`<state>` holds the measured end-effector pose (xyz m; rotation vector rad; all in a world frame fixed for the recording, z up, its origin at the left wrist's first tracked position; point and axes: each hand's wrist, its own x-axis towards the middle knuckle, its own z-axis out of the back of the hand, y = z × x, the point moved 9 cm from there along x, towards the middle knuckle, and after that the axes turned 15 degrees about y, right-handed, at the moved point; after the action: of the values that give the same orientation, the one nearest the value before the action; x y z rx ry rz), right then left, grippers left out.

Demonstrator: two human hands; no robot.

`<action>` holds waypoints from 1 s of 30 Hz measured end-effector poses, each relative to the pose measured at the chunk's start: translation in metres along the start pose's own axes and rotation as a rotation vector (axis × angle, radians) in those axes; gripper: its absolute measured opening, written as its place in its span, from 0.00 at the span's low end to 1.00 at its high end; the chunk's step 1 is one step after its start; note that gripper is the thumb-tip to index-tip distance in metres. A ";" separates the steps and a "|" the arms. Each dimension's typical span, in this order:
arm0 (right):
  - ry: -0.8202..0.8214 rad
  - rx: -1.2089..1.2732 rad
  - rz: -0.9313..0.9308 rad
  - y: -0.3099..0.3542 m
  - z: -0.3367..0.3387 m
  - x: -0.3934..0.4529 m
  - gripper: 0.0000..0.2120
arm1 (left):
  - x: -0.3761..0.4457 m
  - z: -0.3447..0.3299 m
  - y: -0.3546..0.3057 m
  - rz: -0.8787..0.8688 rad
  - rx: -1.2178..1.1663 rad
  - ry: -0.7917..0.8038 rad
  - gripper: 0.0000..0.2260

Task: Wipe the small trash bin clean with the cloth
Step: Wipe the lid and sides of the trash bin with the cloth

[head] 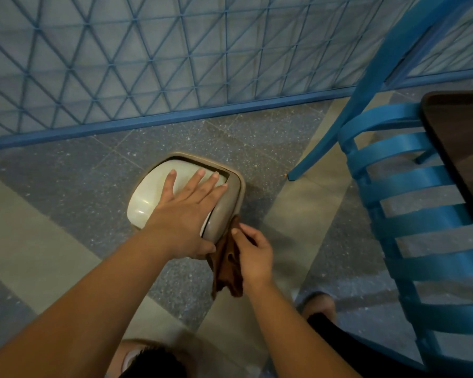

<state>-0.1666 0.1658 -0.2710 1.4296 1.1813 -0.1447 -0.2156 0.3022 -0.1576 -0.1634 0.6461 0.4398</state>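
The small trash bin (148,197) stands on the floor in the middle of the head view, with a cream swing lid set in a beige rim. My left hand (186,214) lies flat on the lid, fingers spread, thumb hooked over the near rim. A brown cloth (227,268) hangs against the bin's near right side. My right hand (253,255) grips the cloth and presses it to the bin's side below the rim. The bin's body is hidden under the lid and my hands.
A blue lattice fence (175,64) runs behind the bin. A blue slatted chair (410,186) stands to the right, one leg near the bin. A dark table edge (459,148) shows far right. My feet are on the speckled tiled floor (66,186) below.
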 end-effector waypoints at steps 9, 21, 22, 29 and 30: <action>-0.029 -0.485 0.256 0.065 -0.010 0.033 0.05 | 0.001 0.000 0.001 -0.048 -0.048 -0.053 0.50; -0.011 -0.972 0.363 0.085 -0.019 0.024 0.09 | 0.000 -0.001 0.001 -0.049 -0.041 -0.073 0.48; 0.011 -0.965 0.363 0.072 -0.018 0.013 0.09 | 0.000 -0.001 0.001 -0.048 -0.045 -0.073 0.49; -0.024 -1.008 0.391 0.090 -0.017 0.026 0.09 | 0.000 0.000 0.000 -0.057 -0.039 -0.070 0.48; -0.034 -1.032 0.385 0.102 -0.019 0.035 0.09 | 0.000 0.000 0.001 -0.057 -0.044 -0.081 0.47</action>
<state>-0.0884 0.2240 -0.2216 0.6873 0.7252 0.6276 -0.2161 0.3027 -0.1572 -0.2041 0.5517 0.4036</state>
